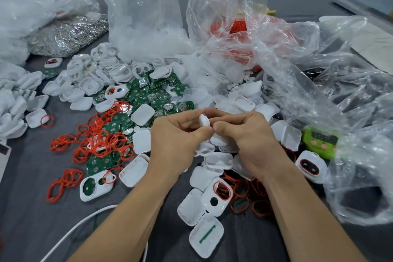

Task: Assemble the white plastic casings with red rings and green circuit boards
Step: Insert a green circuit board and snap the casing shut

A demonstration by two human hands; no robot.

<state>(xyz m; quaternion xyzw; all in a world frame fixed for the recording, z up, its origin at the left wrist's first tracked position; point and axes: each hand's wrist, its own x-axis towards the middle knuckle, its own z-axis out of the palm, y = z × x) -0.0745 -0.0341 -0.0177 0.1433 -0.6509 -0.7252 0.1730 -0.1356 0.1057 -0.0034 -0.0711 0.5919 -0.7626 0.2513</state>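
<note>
**Small casing pinched edge-on above a heap of look-alikes**

Both hands are up over the middle of the grey worktop [32, 176]. The left hand [180, 132] and the right hand [244, 134] each pinch the same small white plastic casing [204, 120] between thumb and curled fingers. It is held clear of the surface and turned edge-on to me. From this angle I cannot tell whether a ring or a board sits inside it.

The grip is my first worry. Only the fingertips hold the part, and the plastic looks smooth. Uneven pressure from one thumb could make it slip out. It would land among the loose white casing shells [217, 161] directly beneath. There it would be hard to tell from the unfinished ones.

The second risk is the fit. If the person squeezes while the parts are slightly skewed, I would guess a ring could get nipped at the seam or a board could sit crooked.

The thin red rubber rings [100, 140] lie tangled left of the hands. The green circuit boards [148, 93] are piled behind them toward the far edge. Pulling out one ring may drag others with it.

Crumpled clear plastic bags [297, 59] sag along the right edge, close to the right forearm, and a sweep of that arm could catch them.
</note>
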